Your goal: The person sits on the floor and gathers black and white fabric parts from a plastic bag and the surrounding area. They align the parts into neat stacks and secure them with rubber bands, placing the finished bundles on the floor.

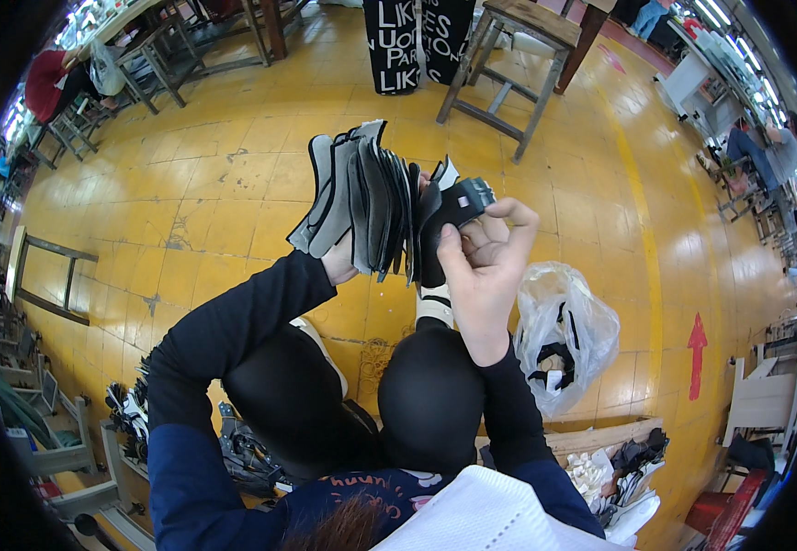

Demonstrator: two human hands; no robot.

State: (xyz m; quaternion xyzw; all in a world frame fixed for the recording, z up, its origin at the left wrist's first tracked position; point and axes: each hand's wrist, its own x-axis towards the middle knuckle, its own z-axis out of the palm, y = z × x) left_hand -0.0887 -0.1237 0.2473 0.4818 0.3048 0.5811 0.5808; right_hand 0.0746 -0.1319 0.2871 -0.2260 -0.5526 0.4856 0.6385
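Note:
Above my knees, my left hand [339, 261] is closed round a thick stack of curved grey pieces with black edging [368, 188]. They look like padded fabric shoe parts, but their exact kind is unclear. Most of that hand is hidden behind the stack. At the stack's right side, my right hand [490, 262] pinches a black piece [449, 209] between thumb and fingers. This piece has a small pale square mark and a dark green-grey end, and it leans away from the others. A white corner sticks up behind it.
A clear plastic bag [567, 335] with dark and pale scraps stands right of my legs. Bundles of parts [614, 473] lie low right, others [249, 450] low left. Ahead are a wooden stool [518, 69] and a black bin with white lettering [417, 46]. People sit at benches farther off.

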